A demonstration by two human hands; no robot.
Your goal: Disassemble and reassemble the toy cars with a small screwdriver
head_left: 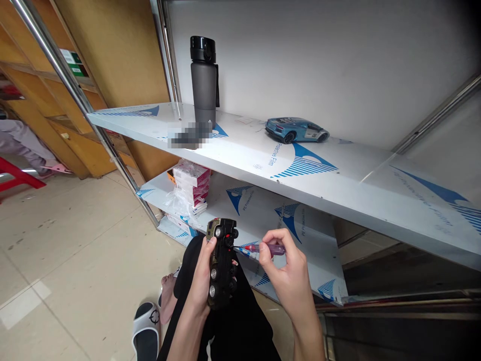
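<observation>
My left hand (203, 271) is closed around a dark green and black toy truck (221, 265), its underside and several wheels turned toward my right side. Between the thumb and fingers of my right hand (287, 265) is a small screwdriver (268, 248) with a translucent purplish handle and a red collar. Its thin shaft points left at the truck's underside, near the upper wheels. Whether the tip sits in a screw is too small to tell. Both hands are above my lap, in front of the shelf.
On the upper shelf (240, 163) stand a dark grey water bottle (204, 90) and a blue toy car (296, 130), with a blurred-out item beside the bottle. Stacked boxes (191, 180) sit on the lower shelf (255, 200). A metal post (75, 85) rises at left; a slipper (146, 331) lies on the floor.
</observation>
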